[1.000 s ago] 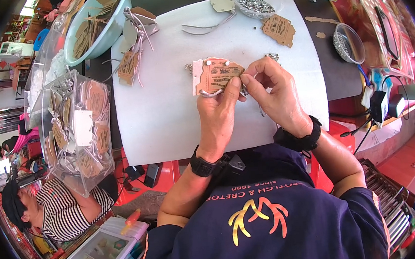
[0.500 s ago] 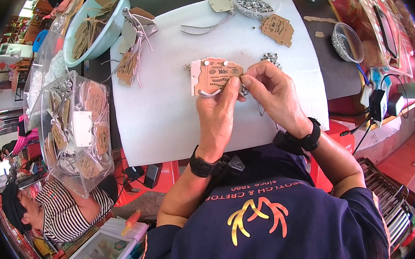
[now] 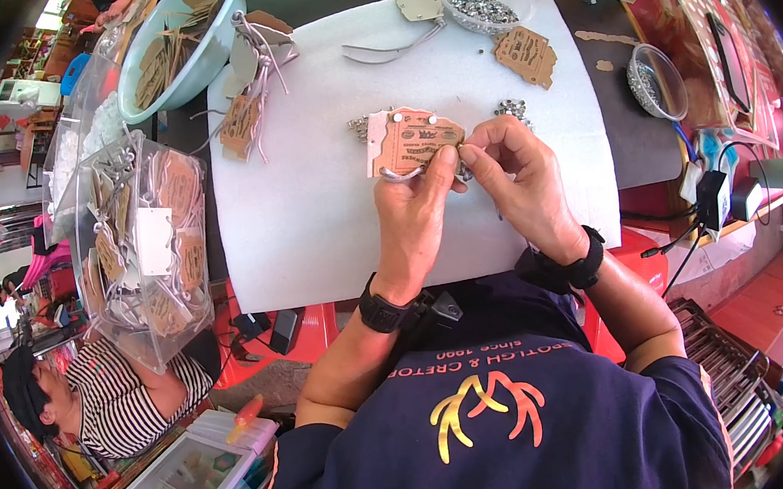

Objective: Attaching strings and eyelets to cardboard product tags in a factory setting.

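My left hand [image 3: 417, 214] pinches a stack of brown cardboard tags [image 3: 412, 140] over the white table mat [image 3: 304, 205], with a loop of cord hanging under the stack. My right hand [image 3: 521, 182] meets it at the tags' right edge, fingertips closed on a small metal piece that is too small to make out. A little pile of silver eyelets [image 3: 512, 108] lies just beyond my right hand. A few more sit by the tags' left corner.
At the far edge lie metal pliers [image 3: 389, 51], a clear bowl of eyelets [image 3: 482, 4] and a loose brown tag [image 3: 526, 54]. A light blue bowl of tags [image 3: 174, 49] and a clear bag of corded tags [image 3: 140, 243] stand left. A person in stripes [image 3: 107, 400] sits lower left.
Both hands have stayed over the mat with the tag stack; the fingertips have shifted slightly at its right edge.
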A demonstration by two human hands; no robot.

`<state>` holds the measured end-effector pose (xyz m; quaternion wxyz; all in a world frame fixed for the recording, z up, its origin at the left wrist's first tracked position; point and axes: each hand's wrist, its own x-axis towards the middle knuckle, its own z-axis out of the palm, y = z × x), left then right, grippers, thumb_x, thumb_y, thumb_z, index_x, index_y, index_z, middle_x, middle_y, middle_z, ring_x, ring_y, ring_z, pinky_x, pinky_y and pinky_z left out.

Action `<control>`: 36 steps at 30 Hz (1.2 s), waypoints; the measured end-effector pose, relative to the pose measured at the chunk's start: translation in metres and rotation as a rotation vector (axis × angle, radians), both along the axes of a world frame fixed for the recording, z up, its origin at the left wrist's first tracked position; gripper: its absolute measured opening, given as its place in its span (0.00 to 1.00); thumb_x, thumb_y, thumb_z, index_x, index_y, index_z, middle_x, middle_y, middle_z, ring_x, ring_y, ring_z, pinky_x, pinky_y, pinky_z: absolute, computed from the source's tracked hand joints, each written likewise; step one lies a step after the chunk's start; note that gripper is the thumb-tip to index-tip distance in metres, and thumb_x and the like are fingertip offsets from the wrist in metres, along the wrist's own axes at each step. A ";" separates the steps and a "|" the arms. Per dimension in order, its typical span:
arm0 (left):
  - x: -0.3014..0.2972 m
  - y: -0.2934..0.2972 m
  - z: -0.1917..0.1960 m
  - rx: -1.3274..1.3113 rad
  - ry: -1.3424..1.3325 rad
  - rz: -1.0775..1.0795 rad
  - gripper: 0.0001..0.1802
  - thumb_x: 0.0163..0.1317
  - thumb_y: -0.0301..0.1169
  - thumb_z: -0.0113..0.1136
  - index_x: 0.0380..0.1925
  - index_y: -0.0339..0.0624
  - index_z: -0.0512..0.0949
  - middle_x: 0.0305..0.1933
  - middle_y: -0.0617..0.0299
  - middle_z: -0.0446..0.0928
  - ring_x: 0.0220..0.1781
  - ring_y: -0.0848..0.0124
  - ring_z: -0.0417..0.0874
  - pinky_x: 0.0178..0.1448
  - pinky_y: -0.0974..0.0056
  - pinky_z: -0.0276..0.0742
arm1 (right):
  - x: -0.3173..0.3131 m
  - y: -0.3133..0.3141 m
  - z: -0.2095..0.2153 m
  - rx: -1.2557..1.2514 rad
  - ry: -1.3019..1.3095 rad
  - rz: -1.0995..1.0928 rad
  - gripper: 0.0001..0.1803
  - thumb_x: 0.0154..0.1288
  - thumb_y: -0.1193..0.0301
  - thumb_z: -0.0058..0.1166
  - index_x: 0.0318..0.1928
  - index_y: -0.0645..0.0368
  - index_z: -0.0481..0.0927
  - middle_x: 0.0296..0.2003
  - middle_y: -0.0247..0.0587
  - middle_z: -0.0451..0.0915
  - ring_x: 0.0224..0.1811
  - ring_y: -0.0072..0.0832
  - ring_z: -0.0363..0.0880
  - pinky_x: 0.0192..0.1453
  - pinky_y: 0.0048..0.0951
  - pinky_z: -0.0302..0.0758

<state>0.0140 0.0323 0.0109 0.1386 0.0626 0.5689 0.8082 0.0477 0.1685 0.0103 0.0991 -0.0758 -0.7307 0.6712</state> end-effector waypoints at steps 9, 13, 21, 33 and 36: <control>-0.001 -0.002 0.001 -0.022 0.009 0.001 0.10 0.71 0.29 0.57 0.48 0.37 0.79 0.42 0.65 0.81 0.39 0.79 0.78 0.39 0.71 0.76 | 0.000 -0.005 0.011 0.104 -0.049 -0.053 0.05 0.67 0.74 0.60 0.37 0.63 0.78 0.26 0.31 0.77 0.24 0.13 0.70 0.28 0.19 0.68; 0.000 -0.003 0.000 -0.043 0.019 -0.001 0.10 0.71 0.29 0.57 0.48 0.37 0.79 0.43 0.65 0.81 0.39 0.79 0.78 0.39 0.71 0.76 | 0.001 -0.003 0.012 -0.065 -0.172 -0.010 0.07 0.69 0.72 0.58 0.40 0.64 0.80 0.27 0.29 0.77 0.24 0.12 0.70 0.28 0.18 0.68; 0.001 -0.002 0.007 0.005 0.050 -0.039 0.11 0.72 0.27 0.54 0.51 0.37 0.74 0.44 0.62 0.80 0.41 0.76 0.79 0.40 0.68 0.77 | 0.006 0.002 0.021 0.029 -0.118 0.007 0.07 0.68 0.72 0.59 0.40 0.65 0.80 0.37 0.33 0.76 0.25 0.11 0.70 0.28 0.18 0.68; 0.011 0.009 0.013 -0.039 0.008 -0.356 0.15 0.70 0.29 0.57 0.53 0.35 0.71 0.45 0.61 0.78 0.43 0.73 0.79 0.45 0.66 0.76 | 0.037 0.056 0.041 -0.106 -0.258 0.032 0.11 0.70 0.68 0.55 0.43 0.64 0.80 0.30 0.25 0.77 0.31 0.10 0.67 0.32 0.16 0.65; 0.008 0.004 0.004 -0.041 0.020 -0.402 0.16 0.70 0.30 0.58 0.54 0.35 0.71 0.43 0.61 0.77 0.43 0.73 0.78 0.46 0.66 0.76 | 0.056 0.100 0.053 -0.062 -0.344 -0.147 0.15 0.69 0.61 0.55 0.43 0.60 0.81 0.27 0.21 0.71 0.26 0.09 0.62 0.29 0.17 0.58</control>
